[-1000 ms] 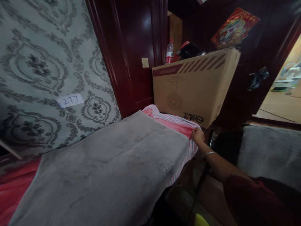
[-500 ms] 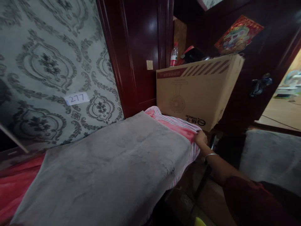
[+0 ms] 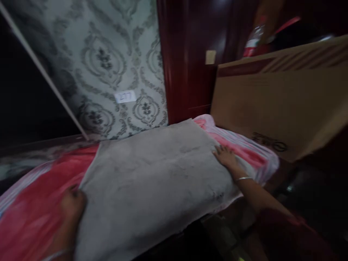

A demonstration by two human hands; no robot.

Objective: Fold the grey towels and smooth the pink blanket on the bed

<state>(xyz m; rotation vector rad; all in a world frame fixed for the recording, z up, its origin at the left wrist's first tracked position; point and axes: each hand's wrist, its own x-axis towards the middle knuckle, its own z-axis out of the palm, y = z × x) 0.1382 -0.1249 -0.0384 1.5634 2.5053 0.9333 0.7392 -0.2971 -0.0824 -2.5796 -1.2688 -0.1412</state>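
A grey plush cloth [image 3: 152, 177] lies spread over a pink-red cloth [image 3: 46, 199] with a striped border, which sticks out at both ends. My right hand [image 3: 226, 158] rests flat on the grey cloth near its right edge, fingers stretched out, a bracelet at the wrist. At the left edge of the grey cloth is my left hand [image 3: 72, 206], low in the view and smeared by motion. Its fingers look bent, but whether they pinch the cloth's edge does not show.
Behind the right end stands a large cardboard box [image 3: 272, 98], with a bottle [image 3: 253, 41] beyond it. Patterned wallpaper [image 3: 108, 72] and a dark red door panel [image 3: 187, 65] back the surface. A dark screen-like panel [image 3: 29, 90] with a pale edge rises at the left.
My right hand has left the striped border and now lies on the grey cloth. My left hand has come into view at the left edge. The view has swung left.
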